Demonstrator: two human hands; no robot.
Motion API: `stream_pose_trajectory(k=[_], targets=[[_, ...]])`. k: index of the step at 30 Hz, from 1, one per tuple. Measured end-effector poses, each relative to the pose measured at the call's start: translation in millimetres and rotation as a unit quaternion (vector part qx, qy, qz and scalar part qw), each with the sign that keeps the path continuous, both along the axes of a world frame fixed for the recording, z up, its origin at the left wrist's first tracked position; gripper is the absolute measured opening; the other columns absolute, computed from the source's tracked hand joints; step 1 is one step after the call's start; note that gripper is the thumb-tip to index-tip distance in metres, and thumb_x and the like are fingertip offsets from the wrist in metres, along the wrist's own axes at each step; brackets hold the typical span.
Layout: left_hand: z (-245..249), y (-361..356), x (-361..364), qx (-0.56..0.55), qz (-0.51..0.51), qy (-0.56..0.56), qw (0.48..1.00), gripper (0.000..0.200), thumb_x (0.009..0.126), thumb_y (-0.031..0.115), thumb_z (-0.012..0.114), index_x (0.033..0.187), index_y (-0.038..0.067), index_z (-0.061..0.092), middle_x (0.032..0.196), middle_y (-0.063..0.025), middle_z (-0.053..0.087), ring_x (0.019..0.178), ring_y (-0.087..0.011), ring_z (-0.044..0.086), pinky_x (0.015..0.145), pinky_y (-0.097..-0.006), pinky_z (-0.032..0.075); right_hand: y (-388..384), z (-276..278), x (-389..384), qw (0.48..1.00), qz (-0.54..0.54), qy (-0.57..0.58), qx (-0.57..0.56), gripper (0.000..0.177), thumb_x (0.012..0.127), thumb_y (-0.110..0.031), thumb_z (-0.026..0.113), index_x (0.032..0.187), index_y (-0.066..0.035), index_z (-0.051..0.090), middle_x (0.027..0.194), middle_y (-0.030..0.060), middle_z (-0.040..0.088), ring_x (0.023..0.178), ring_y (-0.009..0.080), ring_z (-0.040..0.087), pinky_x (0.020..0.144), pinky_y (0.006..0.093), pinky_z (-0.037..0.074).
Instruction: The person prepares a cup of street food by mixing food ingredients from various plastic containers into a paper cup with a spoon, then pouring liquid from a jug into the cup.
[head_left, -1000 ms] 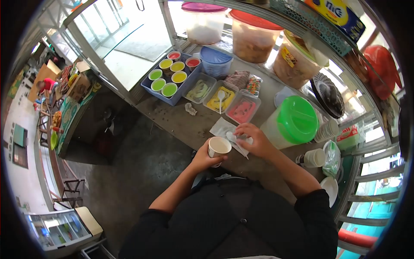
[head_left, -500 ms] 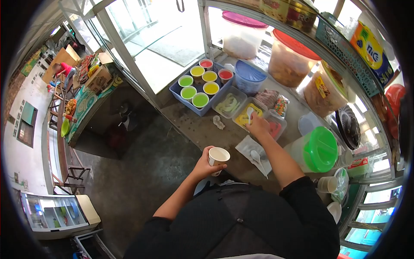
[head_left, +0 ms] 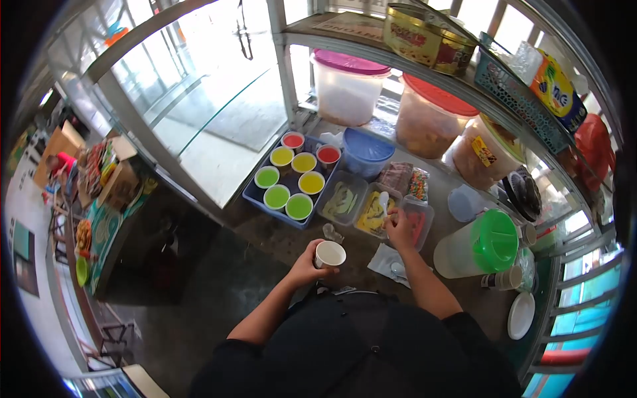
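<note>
My left hand (head_left: 305,268) is wrapped round a white paper cup (head_left: 331,253), held upright at the counter's near edge. Its visible inside looks pale, with no coloured filling. Between the fingers of my right hand (head_left: 401,232) is a white spoon (head_left: 384,201), over a clear container with a yellow mass (head_left: 369,217). To the left stands a container of pale green stuff (head_left: 342,200); a container of red stuff (head_left: 417,220) lies to the right, partly behind my hand. Another white spoon (head_left: 398,269) rests on a pale sheet (head_left: 381,262) below my right wrist.
A blue tray (head_left: 273,215) holds several cups of green, yellow and red. Behind the containers are a blue-lidded tub (head_left: 367,151) and a bag of colourful sprinkles (head_left: 418,184). A green-lidded jug (head_left: 464,249) stands right of my forearm. Large lidded tubs line the back, under a shelf (head_left: 332,32).
The camera view has tilted, so the counter sits farther left and lower. My right hand stays at the yellow container with the spoon; my left still holds the cup.
</note>
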State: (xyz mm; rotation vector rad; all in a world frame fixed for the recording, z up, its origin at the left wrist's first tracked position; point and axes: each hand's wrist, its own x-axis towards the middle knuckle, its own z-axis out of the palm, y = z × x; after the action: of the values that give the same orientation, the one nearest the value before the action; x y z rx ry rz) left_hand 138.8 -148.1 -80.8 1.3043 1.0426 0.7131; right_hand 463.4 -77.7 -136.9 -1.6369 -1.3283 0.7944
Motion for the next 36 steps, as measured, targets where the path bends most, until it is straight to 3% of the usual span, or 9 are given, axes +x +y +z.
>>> stream_pose_trajectory(k=[3,8,11,14,16,17,20,29,36], targets=[[-14,25,13,0.075,-0.083,0.023,0.993,0.093,0.068,0.029,0.093,0.143,0.007,0.042,0.130,-0.0111,0.060,0.125,-0.0219,0.058,0.106,-0.0373,0.045,-9,-4,4,0.973,-0.038,0.228,-0.016,0.027,0.097,-0.008,0.059,0.123,-0.009,0.050,0.088,0.0059,0.065,0.066,0.0155,0.062,0.062,0.0309,0.049],[-20,43,41,0.107,-0.187,0.030,0.976,0.091,0.069,0.028,0.092,0.142,0.007,0.042,0.131,-0.0148,0.060,0.126,-0.0254,0.059,0.106,-0.0385,0.046,-44,31,28,0.879,-0.085,0.435,-0.178,0.029,0.099,-0.011,0.054,0.128,-0.015,0.048,0.087,0.0007,0.053,0.063,0.0110,0.050,0.057,0.0257,0.042],[-32,52,49,0.162,-0.209,0.029,0.964,0.091,0.069,0.029,0.092,0.142,0.006,0.043,0.131,-0.0160,0.060,0.125,-0.0261,0.060,0.105,-0.0390,0.046,-60,35,49,0.891,-0.106,0.396,-0.193,0.034,0.099,-0.014,0.053,0.131,-0.018,0.046,0.081,-0.0022,0.047,0.061,0.0096,0.045,0.056,0.0265,0.039],[-41,54,46,0.173,-0.185,0.027,0.967,0.091,0.069,0.032,0.092,0.142,0.005,0.044,0.130,-0.0164,0.061,0.123,-0.0266,0.061,0.103,-0.0397,0.047,-67,31,65,0.931,-0.166,0.240,-0.218,0.030,0.099,-0.015,0.053,0.129,-0.013,0.053,0.082,0.0048,0.058,0.065,0.0185,0.058,0.059,0.0359,0.046],[-54,59,44,0.187,-0.157,0.009,0.970,0.092,0.070,0.034,0.092,0.143,0.006,0.044,0.130,-0.0164,0.062,0.121,-0.0268,0.062,0.102,-0.0402,0.048,-73,20,76,0.983,-0.137,-0.030,-0.116,0.026,0.098,-0.015,0.054,0.123,-0.010,0.060,0.089,0.0126,0.065,0.075,0.0283,0.065,0.067,0.0424,0.050],[-59,61,45,0.190,-0.158,0.005,0.969,0.091,0.070,0.034,0.091,0.142,0.005,0.044,0.129,-0.0164,0.063,0.121,-0.0267,0.063,0.102,-0.0402,0.048,-75,15,81,0.977,-0.115,-0.167,-0.062,0.025,0.098,-0.015,0.055,0.120,-0.008,0.063,0.092,0.0166,0.069,0.080,0.0333,0.069,0.070,0.0457,0.052],[-71,67,50,0.201,-0.152,-0.011,0.968,0.089,0.072,0.034,0.090,0.142,0.003,0.044,0.128,-0.0163,0.064,0.119,-0.0264,0.064,0.101,-0.0404,0.049,-72,42,79,0.938,-0.134,-0.313,-0.068,0.023,0.096,-0.014,0.057,0.113,-0.005,0.068,0.105,0.0230,0.070,0.097,0.0420,0.068,0.082,0.0483,0.053],[-63,64,48,0.183,-0.154,-0.023,0.971,0.089,0.073,0.033,0.090,0.142,0.002,0.044,0.128,-0.0166,0.064,0.120,-0.0259,0.064,0.101,-0.0390,0.049,-79,60,65,0.898,-0.095,-0.392,-0.178,0.026,0.094,-0.010,0.055,0.115,-0.007,0.070,0.103,0.0211,0.071,0.095,0.0415,0.067,0.084,0.0507,0.053],[-64,63,47,0.207,-0.152,-0.011,0.966,0.089,0.072,0.032,0.090,0.143,0.002,0.044,0.128,-0.0174,0.064,0.120,-0.0275,0.064,0.102,-0.0398,0.049,-95,69,44,0.901,-0.056,-0.359,-0.235,0.024,0.090,-0.014,0.061,0.109,-0.011,0.075,0.100,0.0179,0.073,0.096,0.0387,0.069,0.084,0.0499,0.054]])
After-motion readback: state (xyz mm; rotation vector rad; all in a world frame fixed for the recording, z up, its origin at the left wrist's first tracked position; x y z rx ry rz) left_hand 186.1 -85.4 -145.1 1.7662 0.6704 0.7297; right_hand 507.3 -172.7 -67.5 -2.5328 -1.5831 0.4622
